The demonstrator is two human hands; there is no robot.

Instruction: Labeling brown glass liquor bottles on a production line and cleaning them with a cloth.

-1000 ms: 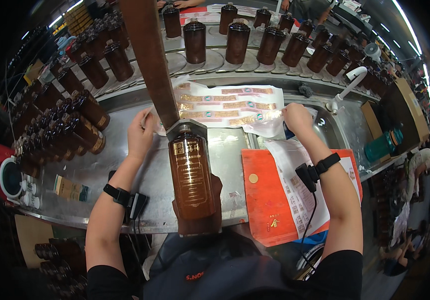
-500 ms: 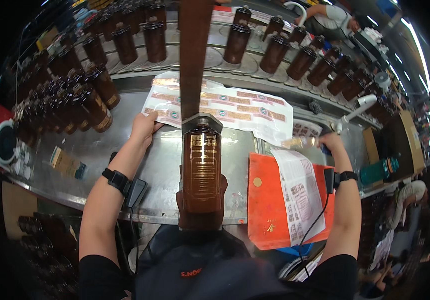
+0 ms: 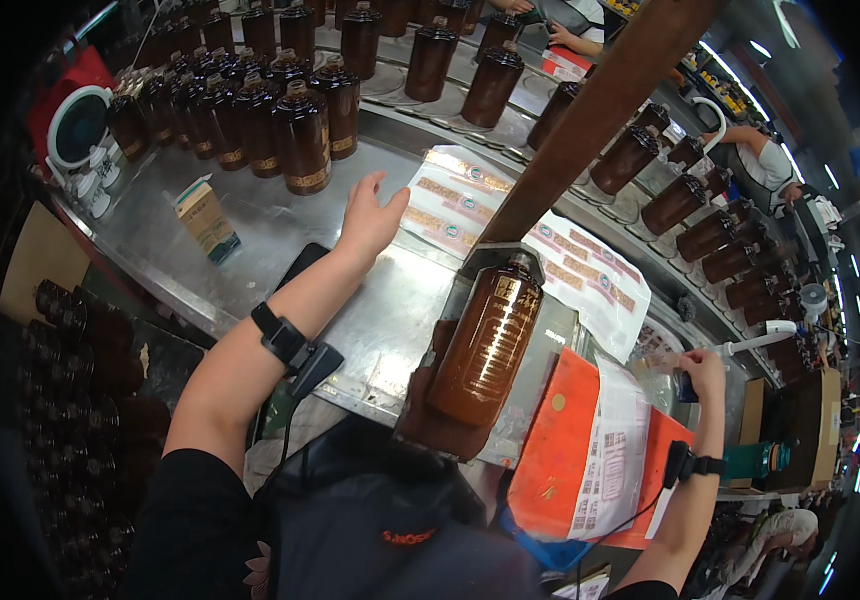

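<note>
My left hand [image 3: 374,216] is raised with thumb and fingers apart, holding nothing. It is beside the left end of a white sheet [image 3: 590,282] printed with rows of gold and pink decals. In front of me a brown glass bottle [image 3: 490,345] with gold print rests tilted in a dark holder, at the foot of a brown post. At the right, my right hand [image 3: 703,376] has its fingers pinched on what looks like a thin piece of clear film [image 3: 658,376]. Something small and dark blue lies just below those fingers.
Brown bottles [image 3: 302,140] cluster at the left; more stand along a conveyor [image 3: 455,118] behind. The brown post [image 3: 590,120] rises across the middle. An orange folder [image 3: 550,440] with a printed paper [image 3: 615,450] lies near right. A carton [image 3: 207,218] stands left.
My left hand has let go of the decal sheet's edge and opened. My right hand is still at the right, over the film. The whole view has tilted and swung left.
</note>
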